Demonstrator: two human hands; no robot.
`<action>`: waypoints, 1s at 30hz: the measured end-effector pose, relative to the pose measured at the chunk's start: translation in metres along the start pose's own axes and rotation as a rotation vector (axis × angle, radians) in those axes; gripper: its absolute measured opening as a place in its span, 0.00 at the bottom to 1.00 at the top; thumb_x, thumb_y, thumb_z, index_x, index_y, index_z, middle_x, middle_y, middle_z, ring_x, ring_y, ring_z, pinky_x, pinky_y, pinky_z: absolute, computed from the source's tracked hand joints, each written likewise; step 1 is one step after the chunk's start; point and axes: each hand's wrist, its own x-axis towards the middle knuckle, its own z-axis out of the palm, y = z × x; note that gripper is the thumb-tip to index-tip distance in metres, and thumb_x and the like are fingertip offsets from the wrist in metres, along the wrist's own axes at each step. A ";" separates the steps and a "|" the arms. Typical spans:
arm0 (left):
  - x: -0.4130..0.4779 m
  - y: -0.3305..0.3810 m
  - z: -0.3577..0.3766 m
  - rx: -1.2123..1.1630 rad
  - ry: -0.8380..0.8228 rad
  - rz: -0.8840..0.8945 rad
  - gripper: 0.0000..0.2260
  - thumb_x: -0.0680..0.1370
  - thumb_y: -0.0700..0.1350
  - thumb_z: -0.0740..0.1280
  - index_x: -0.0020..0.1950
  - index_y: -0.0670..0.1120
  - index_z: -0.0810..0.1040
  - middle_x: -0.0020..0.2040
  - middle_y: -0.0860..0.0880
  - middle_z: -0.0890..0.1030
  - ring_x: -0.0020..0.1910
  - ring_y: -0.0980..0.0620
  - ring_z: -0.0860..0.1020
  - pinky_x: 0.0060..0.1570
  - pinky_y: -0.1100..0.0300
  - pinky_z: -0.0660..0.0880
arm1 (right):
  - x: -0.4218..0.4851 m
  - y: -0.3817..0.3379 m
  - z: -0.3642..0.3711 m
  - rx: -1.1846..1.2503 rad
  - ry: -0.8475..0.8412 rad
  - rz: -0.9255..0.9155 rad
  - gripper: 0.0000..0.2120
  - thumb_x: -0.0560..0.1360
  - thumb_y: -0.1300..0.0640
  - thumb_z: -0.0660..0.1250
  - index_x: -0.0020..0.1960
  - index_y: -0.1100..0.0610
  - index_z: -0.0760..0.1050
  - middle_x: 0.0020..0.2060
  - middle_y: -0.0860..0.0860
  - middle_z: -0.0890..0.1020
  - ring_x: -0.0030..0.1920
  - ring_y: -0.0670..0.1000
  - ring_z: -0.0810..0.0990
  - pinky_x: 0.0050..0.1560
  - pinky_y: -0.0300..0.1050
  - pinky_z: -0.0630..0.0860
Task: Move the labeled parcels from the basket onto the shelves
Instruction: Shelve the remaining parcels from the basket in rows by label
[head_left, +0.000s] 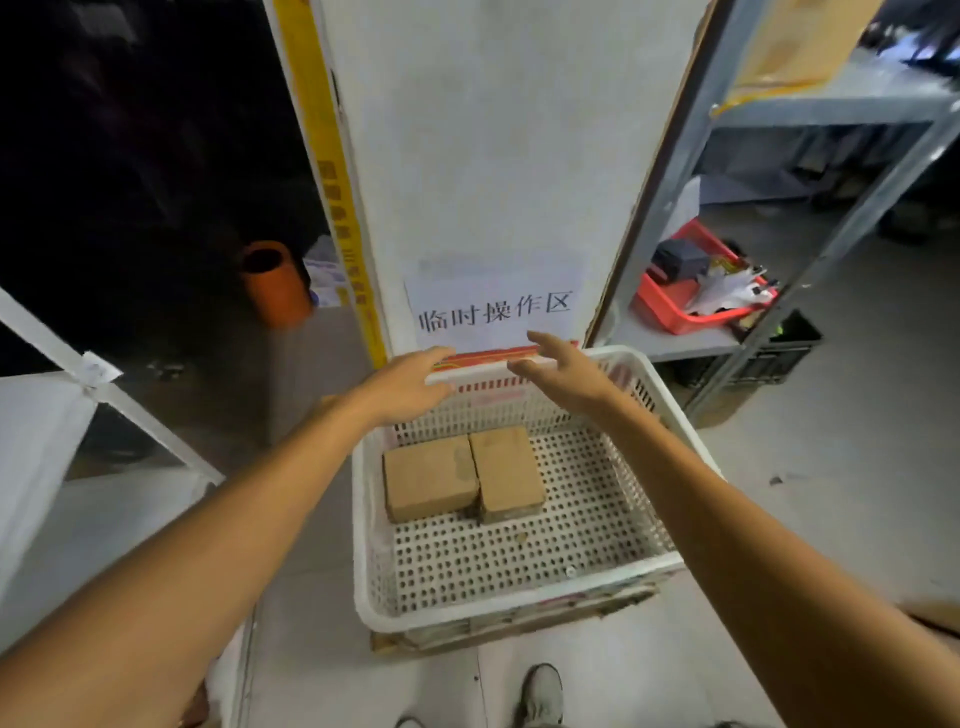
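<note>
Left hand (410, 385), right hand (567, 375) spread wide, empty, above basket (519, 597) (far rim) — dip down, clamp one parcel (428, 475) by sides.

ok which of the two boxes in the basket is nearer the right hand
The narrower box on the right; the wider box beside it lies farther from the right hand.

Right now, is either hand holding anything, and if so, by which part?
Nothing is held. The left hand and right hand reach open-fingered over the far rim of the basket; both parcels lie untouched on its floor.
</note>
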 end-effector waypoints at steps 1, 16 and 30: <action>0.006 0.002 0.013 -0.012 -0.028 0.000 0.24 0.81 0.44 0.61 0.77 0.48 0.59 0.76 0.47 0.63 0.72 0.46 0.66 0.66 0.54 0.66 | 0.001 0.015 -0.004 -0.015 -0.002 0.019 0.31 0.77 0.49 0.66 0.75 0.57 0.61 0.72 0.56 0.68 0.71 0.56 0.68 0.67 0.49 0.67; 0.074 -0.036 0.141 -0.203 -0.076 -0.251 0.22 0.81 0.45 0.61 0.75 0.49 0.63 0.74 0.49 0.65 0.72 0.50 0.64 0.66 0.60 0.61 | 0.061 0.156 0.018 0.001 -0.289 0.241 0.29 0.78 0.46 0.65 0.74 0.57 0.64 0.72 0.54 0.68 0.71 0.55 0.68 0.65 0.42 0.65; 0.172 -0.150 0.303 -0.262 -0.278 -0.386 0.28 0.81 0.47 0.60 0.78 0.57 0.52 0.79 0.52 0.51 0.76 0.49 0.56 0.72 0.45 0.61 | 0.162 0.321 0.122 0.179 -0.268 0.558 0.28 0.78 0.49 0.65 0.74 0.56 0.64 0.69 0.57 0.71 0.66 0.55 0.72 0.65 0.52 0.71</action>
